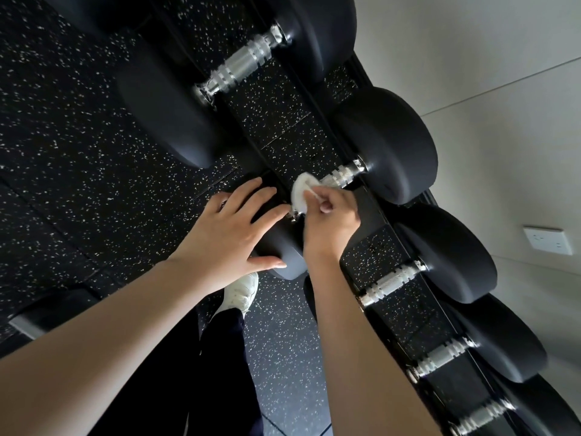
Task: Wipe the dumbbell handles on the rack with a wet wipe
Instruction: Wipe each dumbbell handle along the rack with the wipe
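Nearest, the left grip point(232, 234) is laid flat, fingers apart, on the dumbbell head point(287, 261) at the near end of the handle point(341, 177). The white, bunched wet wipe point(300, 191) is pinched by the right grip point(330, 215) against that handle; it should be wrapped round and drawn along the knurled steel.

I'm resting my left hand point(232, 229) on the dumbbell head point(284, 258), right hand point(330, 218) holding the wipe point(300, 193) on its handle point(341, 177)
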Motion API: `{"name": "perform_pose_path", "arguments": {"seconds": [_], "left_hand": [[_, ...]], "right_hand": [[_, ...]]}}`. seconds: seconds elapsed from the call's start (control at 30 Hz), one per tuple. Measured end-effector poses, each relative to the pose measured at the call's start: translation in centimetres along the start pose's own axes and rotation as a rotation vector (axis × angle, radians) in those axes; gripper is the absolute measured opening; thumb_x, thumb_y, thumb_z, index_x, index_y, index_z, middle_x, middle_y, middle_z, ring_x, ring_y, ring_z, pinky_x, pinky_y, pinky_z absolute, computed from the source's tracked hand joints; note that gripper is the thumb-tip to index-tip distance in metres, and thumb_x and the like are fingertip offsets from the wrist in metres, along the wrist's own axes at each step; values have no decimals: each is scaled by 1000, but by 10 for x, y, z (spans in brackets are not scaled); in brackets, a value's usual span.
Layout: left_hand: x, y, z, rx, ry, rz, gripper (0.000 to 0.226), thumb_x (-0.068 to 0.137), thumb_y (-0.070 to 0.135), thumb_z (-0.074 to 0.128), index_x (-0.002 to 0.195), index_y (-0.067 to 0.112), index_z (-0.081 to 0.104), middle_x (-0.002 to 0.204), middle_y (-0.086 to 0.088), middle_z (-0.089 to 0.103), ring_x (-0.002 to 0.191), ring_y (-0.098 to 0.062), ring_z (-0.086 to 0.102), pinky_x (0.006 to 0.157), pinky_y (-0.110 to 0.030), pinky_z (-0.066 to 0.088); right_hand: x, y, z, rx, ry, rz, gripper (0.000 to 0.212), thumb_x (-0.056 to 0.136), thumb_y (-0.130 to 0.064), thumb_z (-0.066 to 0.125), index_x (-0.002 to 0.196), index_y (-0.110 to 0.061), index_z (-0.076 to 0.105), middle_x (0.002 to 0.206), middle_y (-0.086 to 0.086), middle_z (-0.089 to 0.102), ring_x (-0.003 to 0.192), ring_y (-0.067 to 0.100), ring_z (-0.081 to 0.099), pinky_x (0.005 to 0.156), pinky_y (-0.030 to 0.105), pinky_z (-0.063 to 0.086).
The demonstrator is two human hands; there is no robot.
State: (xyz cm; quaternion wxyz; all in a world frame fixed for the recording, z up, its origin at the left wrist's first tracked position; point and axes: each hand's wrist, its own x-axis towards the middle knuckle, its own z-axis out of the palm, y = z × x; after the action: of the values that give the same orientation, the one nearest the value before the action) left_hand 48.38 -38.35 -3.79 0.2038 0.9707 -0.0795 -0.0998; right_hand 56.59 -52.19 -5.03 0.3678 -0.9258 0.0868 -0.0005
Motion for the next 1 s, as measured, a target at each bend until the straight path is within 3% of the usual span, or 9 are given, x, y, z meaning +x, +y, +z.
{"name": "perform_pose_path", "arguments": {"seconds": [0.2, 0.4, 0.57, 0.8, 1.0], "left_hand": [[1, -3, -2, -6, -4, 10, 76, 74, 65, 52, 135, 20, 44, 141, -10, 46, 135, -31, 36, 93, -48, 40], [0, -2, 0, -2, -4, 7, 74, 77, 66, 49, 135, 20, 45, 142, -9, 45, 136, -30, 35, 93, -47, 39], [0, -1, 0, 0, -25, -6, 75, 80, 68, 34, 136, 20, 45, 143, -9, 44, 138, -29, 33, 94, -48, 39], [0, 1, 0, 6, -19, -4, 75, 80, 68, 34, 138, 21, 44, 143, -8, 43, 137, -28, 33, 95, -48, 39], [0, 0, 1, -4, -16, 1, 76, 80, 68, 35, 138, 20, 45, 143, -8, 44, 137, -29, 33, 95, -48, 38]], "right_hand": [[-5, 1, -12, -34, -269, 48, 9, 73, -6, 76, 80, -8, 72, 82, 2, 65, 62, -1, 55, 58, 3, 40], [-7, 3, -19, -31, -320, 204, 8, 76, -10, 75, 81, -8, 71, 67, -9, 61, 58, -7, 53, 57, 2, 40], [-10, 9, -20, -23, -282, 276, 6, 76, -11, 74, 77, -15, 70, 63, -15, 60, 59, -3, 55, 59, 6, 42], [-3, 10, -19, 122, -75, 300, 12, 80, -3, 68, 79, -15, 66, 67, -13, 60, 62, -3, 57, 59, 5, 44], [29, 11, -18, 212, 117, 357, 14, 83, 0, 63, 84, -14, 65, 85, 5, 69, 78, 16, 66, 70, 24, 54]]}}
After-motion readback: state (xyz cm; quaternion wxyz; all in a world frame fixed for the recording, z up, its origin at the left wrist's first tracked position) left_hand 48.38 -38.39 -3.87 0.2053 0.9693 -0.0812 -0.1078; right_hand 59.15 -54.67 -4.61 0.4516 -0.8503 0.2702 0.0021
